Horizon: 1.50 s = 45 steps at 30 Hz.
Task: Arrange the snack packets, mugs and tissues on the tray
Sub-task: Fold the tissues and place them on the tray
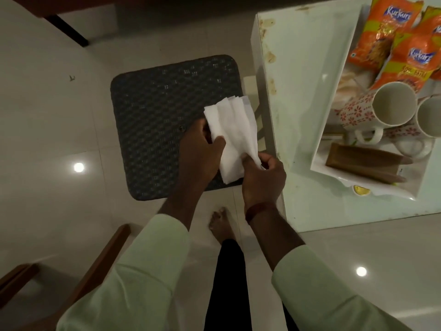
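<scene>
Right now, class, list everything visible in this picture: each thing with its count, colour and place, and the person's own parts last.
tissues: one bunch, white, held in both hands above the stool
stool: one, dark woven, on the floor
table: one, pale glass, right
tray: one, white, on the table
snack packets: at least two, orange, on the tray's far end
mugs: two, white with red flowers, in the tray
brown box: one, tray's near end
left hand: holding tissues
right hand: pinching tissues
</scene>
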Tool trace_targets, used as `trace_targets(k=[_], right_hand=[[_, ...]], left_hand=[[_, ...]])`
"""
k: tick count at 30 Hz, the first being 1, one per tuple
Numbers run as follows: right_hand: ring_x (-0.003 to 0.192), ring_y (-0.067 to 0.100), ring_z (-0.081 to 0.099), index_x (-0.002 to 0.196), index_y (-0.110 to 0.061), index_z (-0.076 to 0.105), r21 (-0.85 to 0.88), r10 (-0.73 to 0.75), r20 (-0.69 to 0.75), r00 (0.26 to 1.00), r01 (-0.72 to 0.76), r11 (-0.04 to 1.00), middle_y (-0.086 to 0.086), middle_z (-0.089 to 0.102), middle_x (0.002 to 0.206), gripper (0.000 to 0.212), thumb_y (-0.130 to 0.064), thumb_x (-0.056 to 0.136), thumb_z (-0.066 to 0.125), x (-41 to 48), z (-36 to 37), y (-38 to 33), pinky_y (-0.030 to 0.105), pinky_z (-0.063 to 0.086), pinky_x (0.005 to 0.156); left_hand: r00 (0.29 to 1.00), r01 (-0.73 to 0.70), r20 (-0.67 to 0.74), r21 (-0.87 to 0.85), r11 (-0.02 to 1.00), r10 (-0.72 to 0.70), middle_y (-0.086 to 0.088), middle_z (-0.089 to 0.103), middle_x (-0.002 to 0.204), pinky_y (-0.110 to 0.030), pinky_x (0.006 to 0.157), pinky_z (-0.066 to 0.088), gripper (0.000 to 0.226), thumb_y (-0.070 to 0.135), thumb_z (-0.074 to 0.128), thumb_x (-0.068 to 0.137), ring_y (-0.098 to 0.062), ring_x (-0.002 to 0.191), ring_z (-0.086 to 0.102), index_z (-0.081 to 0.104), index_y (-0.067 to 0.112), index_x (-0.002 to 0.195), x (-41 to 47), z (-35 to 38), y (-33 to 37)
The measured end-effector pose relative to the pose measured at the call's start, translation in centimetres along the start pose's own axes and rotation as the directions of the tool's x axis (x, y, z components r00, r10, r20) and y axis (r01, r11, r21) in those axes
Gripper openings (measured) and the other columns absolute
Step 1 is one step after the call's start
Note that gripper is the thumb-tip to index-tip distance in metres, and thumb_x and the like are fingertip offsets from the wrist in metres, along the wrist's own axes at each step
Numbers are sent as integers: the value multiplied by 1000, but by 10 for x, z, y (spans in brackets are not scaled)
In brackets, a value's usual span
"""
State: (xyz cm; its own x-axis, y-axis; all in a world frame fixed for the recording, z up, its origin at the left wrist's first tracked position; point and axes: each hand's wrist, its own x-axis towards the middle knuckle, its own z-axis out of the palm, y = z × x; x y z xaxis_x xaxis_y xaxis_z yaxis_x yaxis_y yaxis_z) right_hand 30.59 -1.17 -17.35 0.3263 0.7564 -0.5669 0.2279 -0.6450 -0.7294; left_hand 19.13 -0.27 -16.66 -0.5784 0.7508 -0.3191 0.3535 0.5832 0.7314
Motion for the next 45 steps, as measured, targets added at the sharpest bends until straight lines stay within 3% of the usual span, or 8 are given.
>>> trace_targets(k=[5, 11, 19, 22, 28, 32, 38, 45], right_hand=[[59, -6, 56, 85, -22, 66, 125, -99, 106, 989, 85, 989, -16, 66, 70, 9, -18, 81, 74, 10, -39, -21, 13, 46, 51], [82, 6, 64, 90, -39, 63, 88, -331, 337, 881, 321, 943, -16, 69, 88, 28, -13, 81, 69, 32, -116, -43, 22, 52, 67], [97, 12, 69, 74, -23, 74, 106, -210, 592, 778, 184, 977, -8, 73, 107, 37, 9, 83, 59, 80, -226, -63, 31, 57, 57], [84, 12, 69, 74, -19, 75, 24, -79, 655, 752, 83, 996, -8, 73, 98, 39, 13, 86, 56, 99, -261, -65, 28, 55, 59], [65, 24, 64, 94, -10, 69, -49, 129, 700, 702, -133, 990, 8, 68, 94, 15, -13, 91, 55, 120, -311, -60, 34, 55, 60], [70, 26, 63, 103, -1, 59, 180, 175, 675, 717, -389, 904, 8, 64, 94, 37, -23, 102, 29, 125, -327, -51, 37, 57, 65], [66, 15, 67, 80, -9, 75, 297, 288, 543, 789, -501, 813, 7, 71, 83, 29, -21, 97, 56, 138, -323, -46, 27, 58, 59], [58, 14, 65, 90, -18, 71, 156, 422, 430, 798, -526, 836, -1, 70, 76, 26, -35, 94, 52, 153, -309, -45, 27, 51, 50]], left_hand=[[982, 189, 86, -308, 932, -171, 10, 67, 97, -16, 72, 54, 25, 15, 68, 84, 5, 90, 64, 62, 17, 108, -27, -6, 24], [878, 478, 367, -662, 577, -307, -3, 73, 110, -36, 71, 59, 30, 4, 67, 84, -19, 98, 71, 66, 23, 107, -68, 24, 59], [914, 288, 397, -496, 819, -82, 5, 66, 113, -31, 64, 59, 41, 3, 65, 85, -13, 95, 70, 61, 36, 110, -80, 59, 100], [850, 243, 527, -421, 874, 17, 18, 67, 88, -27, 60, 57, 46, -9, 50, 87, -6, 80, 69, 66, 33, 97, -78, 68, 117], [670, 283, 742, -234, 930, -17, -3, 74, 87, -29, 52, 57, 50, -9, 27, 91, -34, 65, 73, 66, 21, 83, -82, 91, 140], [656, 439, 743, -238, 866, -128, -12, 69, 87, -30, 56, 57, 42, -1, 30, 89, -35, 64, 72, 67, 14, 75, -87, 109, 142], [575, 693, 779, -303, 655, -249, -20, 62, 99, -32, 62, 57, 33, 30, 45, 90, -25, 64, 67, 70, 9, 92, -88, 132, 145], [610, 716, 683, -257, 649, -401, -9, 63, 86, -25, 51, 53, 33, 28, 47, 92, -16, 56, 61, 72, 9, 100, -76, 148, 151]])
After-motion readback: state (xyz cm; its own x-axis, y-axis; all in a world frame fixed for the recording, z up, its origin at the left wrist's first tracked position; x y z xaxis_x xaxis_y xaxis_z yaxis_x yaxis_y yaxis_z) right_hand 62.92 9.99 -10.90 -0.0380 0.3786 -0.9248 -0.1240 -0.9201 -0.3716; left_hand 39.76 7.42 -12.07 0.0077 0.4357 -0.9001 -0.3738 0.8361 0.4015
